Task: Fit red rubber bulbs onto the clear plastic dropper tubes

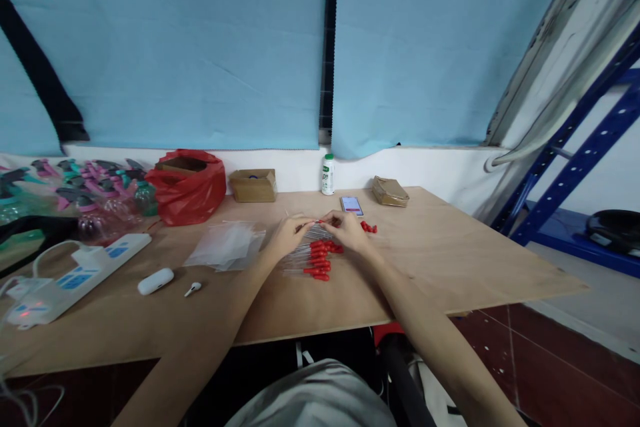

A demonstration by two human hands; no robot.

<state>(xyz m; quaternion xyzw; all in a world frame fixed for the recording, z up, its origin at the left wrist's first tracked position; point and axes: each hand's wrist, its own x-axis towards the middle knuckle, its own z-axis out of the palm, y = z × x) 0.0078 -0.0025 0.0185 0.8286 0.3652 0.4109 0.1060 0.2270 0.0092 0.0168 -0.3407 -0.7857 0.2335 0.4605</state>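
Note:
My left hand [291, 235] and my right hand [347, 229] meet over the middle of the table, fingertips pinched close together. Between them is a small red piece [319, 221], which looks like the rubber bulb of a dropper; my fingers hide most of it. Just below lies a row of glass droppers [320, 261] with red bulbs, their thin clear tubes pointing left. More clear glass tubes [316, 232] lie under my hands. A few loose red bulbs [369, 227] sit beyond my right hand.
Clear plastic bags [225, 245] lie left of my hands. Farther left are an earbud case [155, 281], an earbud [193, 289], a power strip [75, 280], a red bag [190, 190] and spray bottles [105, 203]. Behind stand a cardboard box [253, 187], a white bottle [328, 175] and a phone [351, 205].

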